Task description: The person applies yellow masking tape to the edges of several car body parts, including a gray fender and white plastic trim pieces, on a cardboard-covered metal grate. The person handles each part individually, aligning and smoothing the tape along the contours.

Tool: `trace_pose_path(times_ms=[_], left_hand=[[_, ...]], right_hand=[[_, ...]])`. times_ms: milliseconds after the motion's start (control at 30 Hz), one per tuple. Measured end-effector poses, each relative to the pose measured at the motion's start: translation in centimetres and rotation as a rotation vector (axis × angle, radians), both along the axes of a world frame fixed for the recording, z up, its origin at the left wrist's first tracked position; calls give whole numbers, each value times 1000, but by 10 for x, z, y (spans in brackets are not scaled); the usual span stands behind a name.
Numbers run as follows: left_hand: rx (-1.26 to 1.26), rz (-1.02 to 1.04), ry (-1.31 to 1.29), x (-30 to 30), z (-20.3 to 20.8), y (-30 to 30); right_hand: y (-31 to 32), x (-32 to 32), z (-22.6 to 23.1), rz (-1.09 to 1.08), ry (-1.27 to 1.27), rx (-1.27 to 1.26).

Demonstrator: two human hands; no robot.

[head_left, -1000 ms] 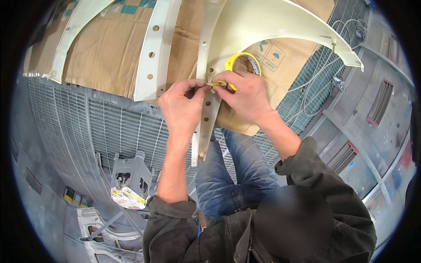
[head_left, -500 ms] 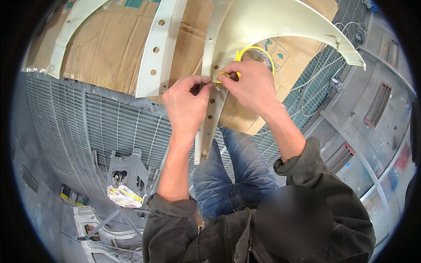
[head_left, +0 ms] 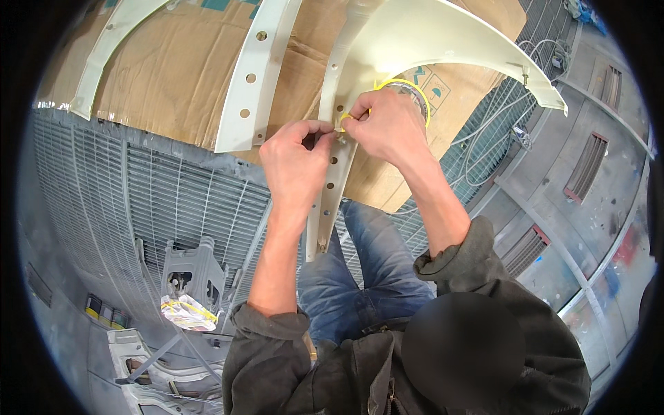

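A cream-white car fender (head_left: 453,34) lies on cardboard, its narrow flange with a row of holes (head_left: 332,160) reaching down toward my legs. At the flange, thumb and forefinger of my left hand (head_left: 294,162) pinch together over a small spot; what is between them is hidden. My right hand (head_left: 393,128) pinches the loose end of yellow masking tape (head_left: 344,119) just beside the left fingertips. The tape roll (head_left: 424,97) shows behind the right hand, partly covered by it.
Another pale panel strip with holes (head_left: 243,93) and a curved panel (head_left: 97,72) lie on the cardboard (head_left: 166,76) to the left. Below is a floor grating (head_left: 187,180). Pale cables (head_left: 477,142) run at right. Grey body parts (head_left: 197,273) stand at lower left.
The whole view has shifted slightly. My right hand is turned a little and covers more of the tape roll. Both hands stay pinched at the same place on the flange.
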State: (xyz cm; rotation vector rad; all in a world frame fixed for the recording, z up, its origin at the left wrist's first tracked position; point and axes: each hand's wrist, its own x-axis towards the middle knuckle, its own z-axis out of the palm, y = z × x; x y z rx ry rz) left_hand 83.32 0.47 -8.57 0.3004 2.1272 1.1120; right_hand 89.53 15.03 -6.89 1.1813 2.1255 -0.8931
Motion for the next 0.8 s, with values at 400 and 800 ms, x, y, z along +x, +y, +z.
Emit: trace_pose_path(times_ms=[400,800], left_hand=[[0,1,-51,-3,-1,-1],[100,58,-116,-1,-4,-6]], right_hand=[[3,7,-7,-116,71,28],[-12,33,-17,-290,527,15]])
